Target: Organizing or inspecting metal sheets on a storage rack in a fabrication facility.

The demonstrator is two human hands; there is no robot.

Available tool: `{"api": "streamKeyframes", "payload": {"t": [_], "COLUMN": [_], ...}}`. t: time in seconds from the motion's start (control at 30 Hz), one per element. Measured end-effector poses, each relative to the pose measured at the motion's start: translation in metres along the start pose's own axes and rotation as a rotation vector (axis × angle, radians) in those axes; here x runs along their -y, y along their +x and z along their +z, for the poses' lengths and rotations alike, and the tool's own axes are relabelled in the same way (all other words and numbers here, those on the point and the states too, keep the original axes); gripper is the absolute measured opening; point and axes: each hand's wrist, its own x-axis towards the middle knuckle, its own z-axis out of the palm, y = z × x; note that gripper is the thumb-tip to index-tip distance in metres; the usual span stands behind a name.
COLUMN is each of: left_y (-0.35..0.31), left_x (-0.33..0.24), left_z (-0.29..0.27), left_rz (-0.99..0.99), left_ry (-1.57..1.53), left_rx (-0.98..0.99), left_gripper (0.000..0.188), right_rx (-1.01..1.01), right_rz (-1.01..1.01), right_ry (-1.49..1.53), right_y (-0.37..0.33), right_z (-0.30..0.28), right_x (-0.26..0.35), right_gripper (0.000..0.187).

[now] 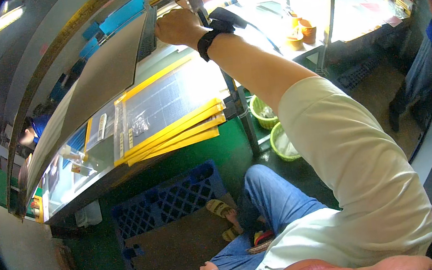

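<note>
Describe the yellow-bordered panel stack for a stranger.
Find the long, pale-topped workbench left of centre. On it, lower right of the large brown flat board, lies the fanned stack of flat yellow-bordered panels. Bright yellow edges set it apart from that board.

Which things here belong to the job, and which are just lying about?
Seemingly part of the work:
dark textured object beside the right hand, grip unclear
perhaps the yellow-edged sheets

Seemingly just lying about:
green baskets
orange containers
blue pallet
</note>
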Motion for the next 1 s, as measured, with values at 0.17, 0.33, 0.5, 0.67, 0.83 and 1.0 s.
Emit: {"api": "streamKeyframes", "payload": {"t": [0.17, 0.33, 0.5, 0.67, 0.83, 1.0], "left_y": [-0.004, 0.003, 0.001, -0.001, 0.002, 0.010], "left_x": [-0.001, 0.004, 0.002, 0.003, 0.004, 0.008], "left_z": [-0.003, 0.002, 0.001, -0.002, 0.003, 0.010], "left_rz": [-0.009, 0.007, 0.010, 0.009, 0.020, 0.020], "left_ry": [-0.002, -0.008, -0.015, -0.026, -0.016, 0.000], "left_rx": [0.005, 0.003, 0.014, 0.023, 0.012, 0.008], "left_gripper": [0.040, 0.039, 0.039, 0.039, 0.039, 0.039], "right_rx": [-0.004, 0.014, -0.011, 0.003, -0.011, 0.002], "right_rz": [-0.037, -0.056, 0.035, -0.007, 0.001, 0.043], "right_ry": [-0.032, -0.055, 0.024, 0.013, 0.068, 0.071], "right_y": [0.000, 0.000, -0.001, -0.003, -0.005, -0.004], "right_z": [0.000, -0.002, 0.000, -0.005, -0.007, -0.009], "right_x": [0.001, 0.002, 0.001, 0.003, 0.003, 0.004], "right_gripper": [0.025, 0.025, 0.024, 0.033, 0.051, 0.051]}}
